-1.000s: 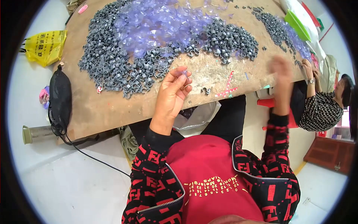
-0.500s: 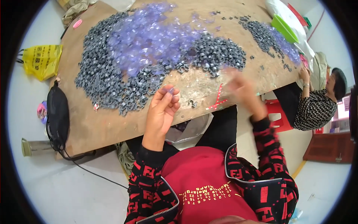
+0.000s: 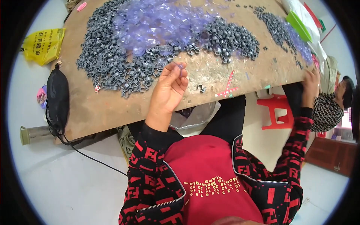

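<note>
So the left hand point(image 3: 168, 88) has a small clear purple suction cup point(image 3: 180, 66) pinched between thumb and fingertips, held just above the bare patch of the wooden worktop point(image 3: 105, 108), right at the near edge of the big heap of grey plastic clips point(image 3: 112, 67). More of the clear purple cups point(image 3: 157, 22) are piled on top of that heap.

Handling-wise I'd guess the cup weighs next to nothing and is soft and bendy, probably a bit slick too, so a light fingertip pinch at the rim or the little knob looks like the way to go. Squeeze hard and it'd likely just fold. The clips look stiff and tiny, and one lone clip point(image 3: 201, 89) sits by itself just beside the hand.

The right hand point(image 3: 311, 80) is way over at the far right edge of the worktop. The picture is stretched and blurry there, so I can't tell if its grip is clenched on anything or released. The worktop's far side is cut off at the top, and the cup's exact shape is mostly hidden by the fingers.
</note>
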`<act>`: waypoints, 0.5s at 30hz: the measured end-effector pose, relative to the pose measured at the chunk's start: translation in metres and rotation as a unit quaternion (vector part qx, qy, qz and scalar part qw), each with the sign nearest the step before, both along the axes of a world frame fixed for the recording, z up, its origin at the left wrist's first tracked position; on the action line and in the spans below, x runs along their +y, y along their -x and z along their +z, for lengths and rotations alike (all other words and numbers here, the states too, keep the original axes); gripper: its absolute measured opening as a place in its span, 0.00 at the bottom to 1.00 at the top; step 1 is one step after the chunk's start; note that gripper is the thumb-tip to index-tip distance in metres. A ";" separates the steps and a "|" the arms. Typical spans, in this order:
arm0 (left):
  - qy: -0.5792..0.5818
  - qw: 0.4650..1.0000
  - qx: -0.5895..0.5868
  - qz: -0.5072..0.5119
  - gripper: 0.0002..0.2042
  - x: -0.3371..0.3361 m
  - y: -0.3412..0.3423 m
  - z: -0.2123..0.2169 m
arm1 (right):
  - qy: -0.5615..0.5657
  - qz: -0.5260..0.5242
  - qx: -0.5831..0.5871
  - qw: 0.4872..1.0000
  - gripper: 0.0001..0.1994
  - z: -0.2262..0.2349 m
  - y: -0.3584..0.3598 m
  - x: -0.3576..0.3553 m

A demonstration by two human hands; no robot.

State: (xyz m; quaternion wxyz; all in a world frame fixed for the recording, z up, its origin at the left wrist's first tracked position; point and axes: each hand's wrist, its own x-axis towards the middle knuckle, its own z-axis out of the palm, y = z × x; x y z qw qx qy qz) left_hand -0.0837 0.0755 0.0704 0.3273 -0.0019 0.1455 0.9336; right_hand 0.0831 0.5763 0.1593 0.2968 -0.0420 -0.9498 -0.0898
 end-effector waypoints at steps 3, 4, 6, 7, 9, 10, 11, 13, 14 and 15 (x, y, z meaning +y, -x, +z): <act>0.058 0.998 -0.013 0.038 0.08 0.002 0.004 0.002 | 0.523 0.047 -0.126 0.841 0.12 -0.036 0.061 -0.162; 0.064 0.997 -0.014 0.038 0.08 -0.001 0.003 0.004 | 0.511 0.116 -0.154 0.838 0.11 -0.054 0.073 -0.205; 0.056 0.997 -0.015 0.050 0.08 -0.009 -0.003 0.005 | 0.466 0.209 -0.247 0.823 0.11 -0.039 0.083 -0.278; 0.028 0.999 0.004 0.036 0.07 -0.011 -0.004 0.003 | 0.346 0.286 -0.233 0.862 0.13 -0.046 0.090 -0.291; 0.023 0.999 0.002 0.031 0.07 -0.014 -0.009 0.005 | 0.253 0.317 -0.228 0.885 0.14 -0.045 0.096 -0.309; 0.012 1.000 -0.004 0.021 0.06 -0.014 -0.010 0.006 | 0.238 0.319 -0.232 0.888 0.13 -0.047 0.100 -0.312; 0.018 1.000 -0.011 0.016 0.07 -0.015 -0.011 0.005 | 0.238 0.326 -0.232 0.885 0.13 -0.051 0.102 -0.313; 0.002 1.000 -0.013 0.005 0.07 -0.015 -0.012 0.006 | 0.237 0.322 -0.237 0.885 0.13 -0.059 0.105 -0.310; -0.015 1.000 -0.019 -0.013 0.07 -0.015 -0.013 0.006 | 0.236 0.325 -0.239 0.884 0.13 -0.060 0.105 -0.310; -0.008 0.999 -0.032 -0.019 0.08 -0.015 -0.013 0.005 | 0.261 0.326 -0.226 0.880 0.11 -0.059 0.105 -0.310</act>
